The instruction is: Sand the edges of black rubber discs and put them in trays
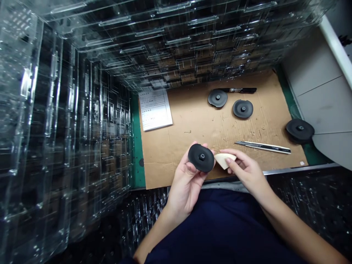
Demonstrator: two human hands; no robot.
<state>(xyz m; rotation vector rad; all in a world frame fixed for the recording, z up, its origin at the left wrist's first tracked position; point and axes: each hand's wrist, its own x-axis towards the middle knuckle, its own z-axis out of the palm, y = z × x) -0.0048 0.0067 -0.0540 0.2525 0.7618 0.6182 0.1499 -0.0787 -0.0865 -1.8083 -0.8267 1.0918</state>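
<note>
Shirt nearest, left hand cups disc, right hand pinches wedge.

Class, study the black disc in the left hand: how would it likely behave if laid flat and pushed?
The black disc is probably stiff, as it shows no sag in the left hand. Laid flat, it would likely slide rather than roll, being broad and low. The raised stub at its centre may offer a grip.

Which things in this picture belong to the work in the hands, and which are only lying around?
In the job:
black disc, in the left hand
cream wedge, in the right hand
other similar discs nearby, probably

Seemingly just lying about:
utility knife
black marker
printed paper
</note>
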